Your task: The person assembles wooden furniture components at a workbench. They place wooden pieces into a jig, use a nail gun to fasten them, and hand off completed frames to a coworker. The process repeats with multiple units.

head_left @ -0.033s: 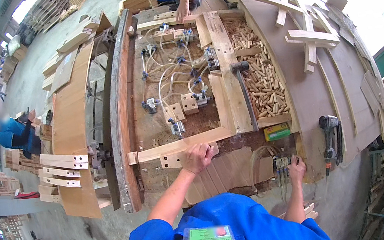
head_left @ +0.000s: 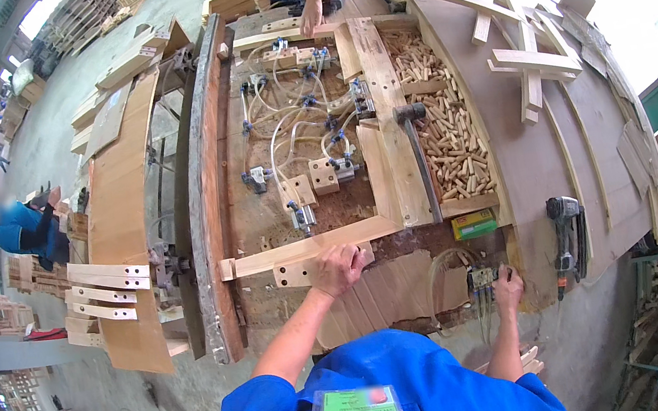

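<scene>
My left hand [head_left: 340,269] lies with curled fingers on a short wooden block [head_left: 295,273] that has holes in its face. The block sits just below a long wooden rail [head_left: 310,247] laid across the near end of a wooden clamping jig [head_left: 321,207]. My right hand [head_left: 507,287] grips a small valve switch box [head_left: 480,277] with pale hoses at the bench's near edge. White air hoses [head_left: 285,132] run between small clamps inside the jig.
A mallet [head_left: 417,151] lies beside a tray of wooden dowels [head_left: 446,130]. A green box [head_left: 475,224] and a power tool [head_left: 567,239] rest at the right. Another person's hand [head_left: 311,14] touches the far end. Wooden planks [head_left: 123,234] are stacked at the left, beyond them a seated person [head_left: 13,231].
</scene>
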{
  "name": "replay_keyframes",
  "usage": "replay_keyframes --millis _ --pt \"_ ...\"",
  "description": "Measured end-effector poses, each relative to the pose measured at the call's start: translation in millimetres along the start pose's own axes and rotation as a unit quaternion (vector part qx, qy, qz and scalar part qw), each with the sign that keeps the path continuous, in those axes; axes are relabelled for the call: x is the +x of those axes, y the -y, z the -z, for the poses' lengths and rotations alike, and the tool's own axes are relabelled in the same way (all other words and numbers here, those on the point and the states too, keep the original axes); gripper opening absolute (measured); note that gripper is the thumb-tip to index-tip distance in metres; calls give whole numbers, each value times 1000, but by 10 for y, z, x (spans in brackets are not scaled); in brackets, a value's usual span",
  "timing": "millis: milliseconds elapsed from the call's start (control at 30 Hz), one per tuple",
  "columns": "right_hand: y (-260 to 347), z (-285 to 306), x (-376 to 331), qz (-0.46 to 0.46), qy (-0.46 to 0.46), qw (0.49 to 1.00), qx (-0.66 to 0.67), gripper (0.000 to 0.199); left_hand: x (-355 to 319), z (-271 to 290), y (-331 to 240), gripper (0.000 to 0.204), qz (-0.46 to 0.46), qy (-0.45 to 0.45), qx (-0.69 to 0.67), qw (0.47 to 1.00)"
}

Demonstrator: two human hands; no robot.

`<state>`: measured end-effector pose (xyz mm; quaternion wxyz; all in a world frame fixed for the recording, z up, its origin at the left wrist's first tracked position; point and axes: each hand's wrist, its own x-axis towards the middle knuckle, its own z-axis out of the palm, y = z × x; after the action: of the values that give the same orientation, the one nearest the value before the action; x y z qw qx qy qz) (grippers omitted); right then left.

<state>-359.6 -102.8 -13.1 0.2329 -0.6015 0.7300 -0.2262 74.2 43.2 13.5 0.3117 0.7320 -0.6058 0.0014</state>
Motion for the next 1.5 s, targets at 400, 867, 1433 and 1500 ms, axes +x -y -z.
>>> replay_keyframes --millis 400,867,1433,1500 --pt "1906 -357 181 137 132 981 48 40 -49 -51 77 23 19 5 8 1000" --pt "2926 -1409 807 149 106 983 22 32 -41 -93 101 23 19 6 -12 1000" --pt "2254 -787 -448 359 61 906 215 40 -17 -100 92 21 -3 -6 -57 998" --pt "2244 -922 -588 322 180 926 -82 27 -32 -86 140 21 6 -2 -42 999"
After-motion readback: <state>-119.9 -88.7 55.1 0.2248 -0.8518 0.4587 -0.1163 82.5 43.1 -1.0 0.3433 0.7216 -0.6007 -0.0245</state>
